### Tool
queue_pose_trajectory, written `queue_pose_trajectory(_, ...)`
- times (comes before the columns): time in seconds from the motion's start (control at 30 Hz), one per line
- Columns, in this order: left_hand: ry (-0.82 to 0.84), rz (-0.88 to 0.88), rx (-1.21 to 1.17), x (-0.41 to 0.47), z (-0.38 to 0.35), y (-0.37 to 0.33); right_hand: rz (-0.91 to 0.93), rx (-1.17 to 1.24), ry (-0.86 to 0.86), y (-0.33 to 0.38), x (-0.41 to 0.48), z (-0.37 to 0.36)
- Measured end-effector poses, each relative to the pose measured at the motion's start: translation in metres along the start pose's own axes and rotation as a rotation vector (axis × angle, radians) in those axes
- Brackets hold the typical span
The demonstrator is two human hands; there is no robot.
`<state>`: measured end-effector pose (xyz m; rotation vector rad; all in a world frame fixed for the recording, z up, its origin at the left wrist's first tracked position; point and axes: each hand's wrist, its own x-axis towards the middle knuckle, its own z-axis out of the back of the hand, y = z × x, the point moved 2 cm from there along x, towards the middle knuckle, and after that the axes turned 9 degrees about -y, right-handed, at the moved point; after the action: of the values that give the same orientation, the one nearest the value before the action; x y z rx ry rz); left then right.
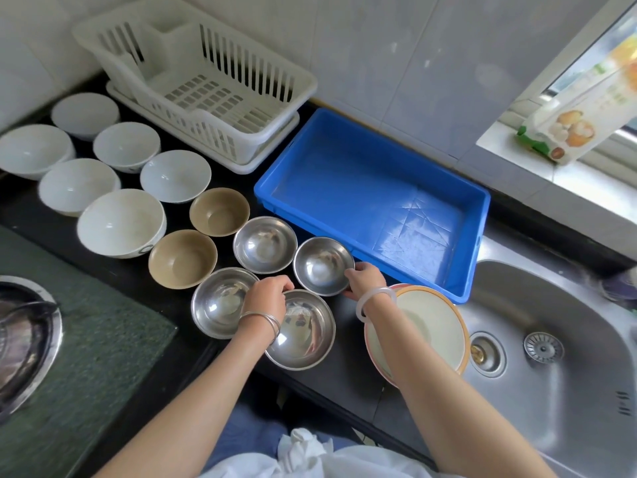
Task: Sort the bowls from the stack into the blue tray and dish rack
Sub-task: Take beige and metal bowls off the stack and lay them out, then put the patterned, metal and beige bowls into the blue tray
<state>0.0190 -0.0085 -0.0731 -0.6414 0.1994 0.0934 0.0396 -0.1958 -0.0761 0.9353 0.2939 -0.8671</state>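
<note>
Several steel bowls sit on the black counter. My right hand (365,281) grips the right rim of a small steel bowl (322,265). My left hand (267,298) curls over the far rim of the nearest steel bowl (303,334), beside another steel bowl (219,301). A fourth steel bowl (264,244) stands behind them. Two tan bowls (182,258) (219,211) and several white bowls (120,222) lie to the left. The blue tray (379,205) and the white dish rack (206,81) hold nothing.
A stack of cream bowls with orange rims (431,326) sits at the sink's (551,339) left edge under my right forearm. A gas burner (24,339) on a green mat is at the left. A package (579,115) rests on the window sill.
</note>
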Motion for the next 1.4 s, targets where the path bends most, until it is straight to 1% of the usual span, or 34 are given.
queue_pose_trajectory(0.07,-0.007,-0.009,-0.026,0.000,0.000,-0.001,0.074,-0.086,0.021,0.004,-0.008,0.006)
queue_pose_trajectory(0.13,-0.018,-0.015,-0.059,0.001,0.002,-0.004,0.170,-0.166,-0.024,0.006,-0.015,0.018)
queue_pose_trajectory(0.23,-0.040,-0.053,-0.088,0.004,0.006,-0.019,0.285,-0.100,-0.210,0.002,-0.029,0.049)
queue_pose_trajectory(0.3,-0.035,-0.097,-0.103,0.006,0.004,-0.036,0.318,-0.072,-0.347,-0.010,-0.036,0.073)
queue_pose_trajectory(0.4,0.049,-0.166,-0.097,0.003,-0.010,-0.067,0.274,-0.070,-0.470,-0.040,-0.039,0.107)
queue_pose_trajectory(0.5,0.173,-0.261,-0.068,-0.009,-0.034,-0.093,0.210,-0.109,-0.542,-0.076,-0.041,0.129)
queue_pose_trajectory(0.6,0.254,-0.291,-0.067,-0.019,-0.053,-0.108,0.151,-0.131,-0.594,-0.108,-0.045,0.140)
queue_pose_trajectory(0.67,0.302,-0.294,-0.039,-0.024,-0.063,-0.112,0.076,-0.105,-0.591,-0.125,-0.047,0.144)
queue_pose_trajectory(0.73,0.346,-0.288,0.000,-0.029,-0.071,-0.114,-0.019,0.017,-0.536,-0.139,-0.048,0.144)
queue_pose_trajectory(0.8,0.357,-0.281,0.021,-0.032,-0.076,-0.116,-0.060,0.123,-0.484,-0.146,-0.050,0.142)
queue_pose_trajectory(0.87,0.339,-0.269,0.016,-0.033,-0.078,-0.116,-0.083,0.161,-0.480,-0.150,-0.053,0.139)
queue_pose_trajectory(0.97,0.309,-0.259,0.015,-0.032,-0.077,-0.117,-0.108,0.165,-0.508,-0.151,-0.058,0.135)
queue_pose_trajectory(1.2,0.253,-0.263,0.057,-0.015,-0.066,-0.118,-0.171,0.265,-0.488,-0.145,-0.071,0.113)
queue_pose_trajectory(1.33,0.237,-0.279,0.082,-0.011,-0.062,-0.122,-0.196,0.257,-0.462,-0.143,-0.077,0.103)
queue_pose_trajectory(1.4,0.222,-0.297,0.085,-0.011,-0.061,-0.124,-0.199,0.216,-0.463,-0.141,-0.078,0.101)
